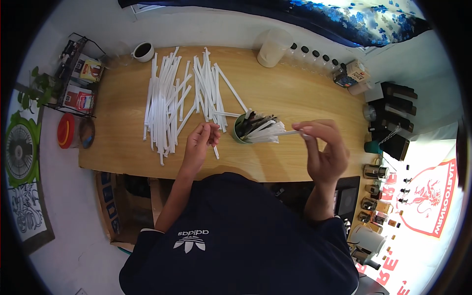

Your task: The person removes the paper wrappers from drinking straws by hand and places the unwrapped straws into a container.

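My right hand (pixel 324 152) is closed in a pinch on the end of a paper-wrapped straw (pixel 289 132), whose other end reaches into a green cup (pixel 240 134). The cup stands on the table, crammed with white-wrapped straws and dark stick-like pieces, and leans towards the right. My left hand (pixel 202 141) hovers left of the cup with its fingers curled together; what they hold, if anything, is hidden. Just beside those fingers a short length of white straw (pixel 216 152) shows. Beyond that hand lie a large pile of wrapped straws (pixel 162 108) and a smaller pile (pixel 207 86).
A mug of dark liquid (pixel 143 51) stands at the back left of the wooden table (pixel 285 164). Along the back are a clear pitcher (pixel 273 49), several small bottles (pixel 314 60) and a juice carton (pixel 356 73). A black rack (pixel 81 73) is at left; jars (pixel 376 172) line the right.
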The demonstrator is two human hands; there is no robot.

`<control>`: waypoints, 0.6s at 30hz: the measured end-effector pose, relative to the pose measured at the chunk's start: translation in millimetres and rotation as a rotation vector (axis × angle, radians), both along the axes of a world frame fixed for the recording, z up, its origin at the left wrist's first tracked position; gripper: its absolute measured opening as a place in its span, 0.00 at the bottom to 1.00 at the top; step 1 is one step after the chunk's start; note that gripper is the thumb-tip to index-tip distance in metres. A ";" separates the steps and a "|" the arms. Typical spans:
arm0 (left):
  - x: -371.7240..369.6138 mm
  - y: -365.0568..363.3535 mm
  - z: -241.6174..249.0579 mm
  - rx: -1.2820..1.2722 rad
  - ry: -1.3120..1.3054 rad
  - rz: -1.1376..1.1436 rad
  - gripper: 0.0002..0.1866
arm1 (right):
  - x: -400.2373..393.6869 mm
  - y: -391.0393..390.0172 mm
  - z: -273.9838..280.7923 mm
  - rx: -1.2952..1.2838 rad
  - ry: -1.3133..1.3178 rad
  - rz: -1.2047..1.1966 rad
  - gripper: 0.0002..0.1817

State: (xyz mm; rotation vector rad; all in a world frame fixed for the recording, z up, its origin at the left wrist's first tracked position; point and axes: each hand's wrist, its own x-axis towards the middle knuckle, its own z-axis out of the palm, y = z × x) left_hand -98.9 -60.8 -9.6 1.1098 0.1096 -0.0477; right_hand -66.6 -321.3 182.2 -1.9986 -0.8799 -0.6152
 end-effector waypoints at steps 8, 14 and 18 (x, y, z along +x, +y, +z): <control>1.5 -1.1 -5.1 0.074 -0.018 -0.015 0.18 | 0.1 14.2 -37.4 -0.219 0.121 -0.115 0.11; 2.0 -1.5 -15.0 0.238 0.013 -0.013 0.15 | -2.3 17.5 -54.7 -0.261 0.103 -0.180 0.11; 3.6 -3.2 -32.1 0.640 0.010 0.007 0.12 | -8.5 19.6 -51.6 -0.250 0.131 -0.249 0.11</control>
